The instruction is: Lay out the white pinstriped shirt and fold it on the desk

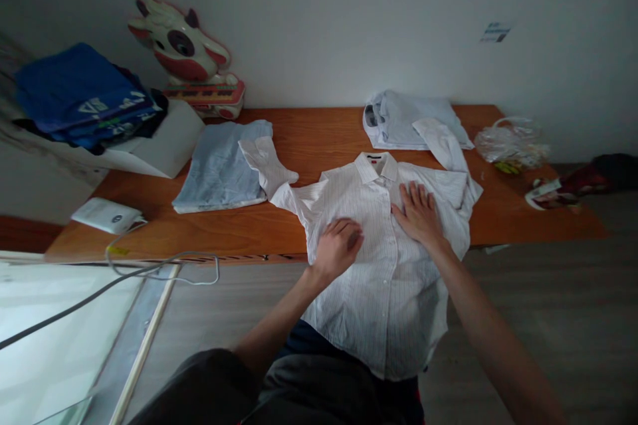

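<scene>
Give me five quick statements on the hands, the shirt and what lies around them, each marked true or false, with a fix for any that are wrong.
1. The right hand lies flat on the striped shirt. True.
2. The striped shirt lies with its back facing up. False: the collar and buttoned front face up.
3. One sleeve of the striped shirt overlaps the folded blue garment. True.
4. The left hand is holding the white device. False: the left hand is at the shirt's front, while the white device lies on the wooden table.
5. The cow toy stands beyond the folded blue garment. True.
</scene>
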`<state>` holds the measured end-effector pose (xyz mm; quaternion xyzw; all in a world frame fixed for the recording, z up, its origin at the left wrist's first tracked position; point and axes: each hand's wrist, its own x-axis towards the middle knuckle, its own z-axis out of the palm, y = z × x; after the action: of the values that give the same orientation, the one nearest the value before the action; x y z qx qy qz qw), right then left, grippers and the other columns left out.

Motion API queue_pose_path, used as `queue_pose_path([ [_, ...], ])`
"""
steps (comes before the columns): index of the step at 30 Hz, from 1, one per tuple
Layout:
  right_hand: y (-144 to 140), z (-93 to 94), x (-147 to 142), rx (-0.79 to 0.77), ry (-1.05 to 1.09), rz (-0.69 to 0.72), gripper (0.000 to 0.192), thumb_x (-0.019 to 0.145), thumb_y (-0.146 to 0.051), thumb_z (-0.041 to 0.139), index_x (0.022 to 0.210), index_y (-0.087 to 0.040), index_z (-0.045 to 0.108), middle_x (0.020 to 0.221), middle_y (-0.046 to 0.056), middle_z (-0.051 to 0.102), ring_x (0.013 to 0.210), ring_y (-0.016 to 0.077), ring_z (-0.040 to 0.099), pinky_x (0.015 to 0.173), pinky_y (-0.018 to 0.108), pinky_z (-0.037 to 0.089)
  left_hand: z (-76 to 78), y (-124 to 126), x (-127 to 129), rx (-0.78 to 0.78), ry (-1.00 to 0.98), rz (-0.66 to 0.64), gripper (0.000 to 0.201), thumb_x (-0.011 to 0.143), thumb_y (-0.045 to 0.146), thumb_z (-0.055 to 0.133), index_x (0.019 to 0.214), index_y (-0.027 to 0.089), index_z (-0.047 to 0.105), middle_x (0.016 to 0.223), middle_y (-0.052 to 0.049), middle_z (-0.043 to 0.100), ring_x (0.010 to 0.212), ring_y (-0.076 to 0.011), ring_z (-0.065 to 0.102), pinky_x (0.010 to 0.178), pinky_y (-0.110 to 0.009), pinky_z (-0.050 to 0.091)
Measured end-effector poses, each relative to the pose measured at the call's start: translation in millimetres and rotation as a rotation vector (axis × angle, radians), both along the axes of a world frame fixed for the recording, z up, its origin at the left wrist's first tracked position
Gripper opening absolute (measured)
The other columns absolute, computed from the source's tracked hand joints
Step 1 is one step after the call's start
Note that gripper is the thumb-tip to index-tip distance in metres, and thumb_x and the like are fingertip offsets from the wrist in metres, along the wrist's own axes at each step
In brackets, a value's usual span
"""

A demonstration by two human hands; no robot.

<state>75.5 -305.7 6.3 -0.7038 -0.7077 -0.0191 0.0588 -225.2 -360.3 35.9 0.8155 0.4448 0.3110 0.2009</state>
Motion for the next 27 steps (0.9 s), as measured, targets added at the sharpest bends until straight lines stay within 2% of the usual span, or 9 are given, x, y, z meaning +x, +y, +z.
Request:
queue_pose_path([
  [2, 0, 0.5, 0, 0.008, -0.002, 0.008, 0.080, 0.111, -0.062, 0.028, 0.177, -0.016, 0.020, 0.184, 0.015, 0.015, 0.170, 0.0393, 0.013, 0.135, 0.065, 0.013, 1.1, -3, -26, 0.006, -0.109, 0.102, 0.012, 0.105, 0.030, 0.062, 0.100, 0.025, 0.071, 0.102, -0.006, 0.078, 0.103, -0.0250, 0.072, 0.097, -0.044, 0.057],
  [5, -2, 1.2, 0, 0.017, -0.005, 0.016, 0.080, 0.111, -0.062, 0.028, 0.177, -0.016, 0.021, 0.184, 0.016, 0.015, 0.170, 0.0396, 0.013, 0.135, 0.065, 0.012, 13.1, 19, -80, 0.088, -0.199, 0.360, 0.016, 0.104, 0.036, 0.062, 0.094, 0.024, 0.067, 0.090, -0.004, 0.072, 0.088, -0.0221, 0.067, 0.084, -0.037, 0.055],
  [10, -3, 2.4, -1, 0.029, -0.021, 0.013, 0.079, 0.112, -0.060, 0.029, 0.176, -0.014, 0.025, 0.184, 0.017, 0.018, 0.169, 0.0398, 0.016, 0.135, 0.064, 0.014, 47.6, 116, -156, 0.149, 0.027, 0.658, 0.034, 0.102, 0.056, 0.063, 0.102, 0.023, 0.067, 0.098, -0.008, 0.073, 0.091, -0.0244, 0.066, 0.087, -0.038, 0.053],
  [13, -3, 2.9, -2, 0.027, -0.026, 0.008, 0.078, 0.112, -0.059, 0.029, 0.175, -0.014, 0.025, 0.184, 0.017, 0.017, 0.169, 0.0398, 0.016, 0.135, 0.065, 0.015, 52.1, 168, -171, -0.085, 0.330, 0.675, 0.047, 0.096, 0.067, 0.065, 0.100, 0.020, 0.069, 0.097, -0.014, 0.075, 0.096, -0.0337, 0.070, 0.089, -0.046, 0.053],
  [17, -3, 2.4, -2, 0.033, 0.000, 0.007, 0.077, 0.111, -0.058, 0.031, 0.175, -0.016, 0.027, 0.184, 0.016, 0.017, 0.169, 0.0395, 0.017, 0.134, 0.065, 0.015, 37.2, 197, -174, -0.261, 0.544, 0.555, 0.036, 0.091, 0.056, 0.071, 0.086, 0.020, 0.070, 0.094, -0.018, 0.076, 0.104, -0.0406, 0.071, 0.093, -0.053, 0.052],
  [19, -4, 1.5, -2, 0.038, 0.022, 0.009, 0.077, 0.111, -0.060, 0.032, 0.175, -0.017, 0.028, 0.184, 0.016, 0.019, 0.169, 0.0394, 0.018, 0.134, 0.066, 0.015, 30.5, 202, -178, -0.238, 0.421, 0.520, 0.029, 0.090, 0.048, 0.071, 0.079, 0.022, 0.067, 0.087, -0.013, 0.074, 0.099, -0.0354, 0.071, 0.090, -0.048, 0.053],
  [22, -3, 1.9, -1, 0.057, 0.075, 0.008, 0.077, 0.110, -0.060, 0.035, 0.174, -0.017, 0.030, 0.182, 0.017, 0.023, 0.168, 0.0398, 0.019, 0.134, 0.067, 0.015, 30.9, 206, -186, -0.158, -0.114, 0.542, 0.032, 0.095, 0.052, 0.063, 0.079, 0.025, 0.060, 0.078, -0.004, 0.066, 0.084, -0.0242, 0.068, 0.080, -0.037, 0.055],
  [25, -3, 11.5, -4, 0.172, 0.208, 0.018, 0.082, 0.107, -0.061, 0.043, 0.173, -0.016, 0.029, 0.181, 0.019, 0.026, 0.168, 0.0406, 0.021, 0.134, 0.070, 0.014, 48.8, 205, -177, -0.028, -0.725, 0.478, 0.035, 0.100, 0.058, 0.058, 0.088, 0.026, 0.053, 0.083, 0.000, 0.063, 0.078, -0.0161, 0.064, 0.073, -0.028, 0.054],
  [27, -5, 27.2, -11, 0.303, 0.393, 0.057, 0.080, 0.105, -0.064, 0.049, 0.170, -0.020, 0.036, 0.177, 0.019, 0.035, 0.164, 0.0394, 0.030, 0.132, 0.068, 0.021, 71.4, 194, -154, 0.039, -0.876, 0.323, 0.032, 0.100, 0.054, 0.062, 0.092, 0.025, 0.051, 0.086, 0.001, 0.063, 0.081, -0.0135, 0.063, 0.075, -0.026, 0.053],
])
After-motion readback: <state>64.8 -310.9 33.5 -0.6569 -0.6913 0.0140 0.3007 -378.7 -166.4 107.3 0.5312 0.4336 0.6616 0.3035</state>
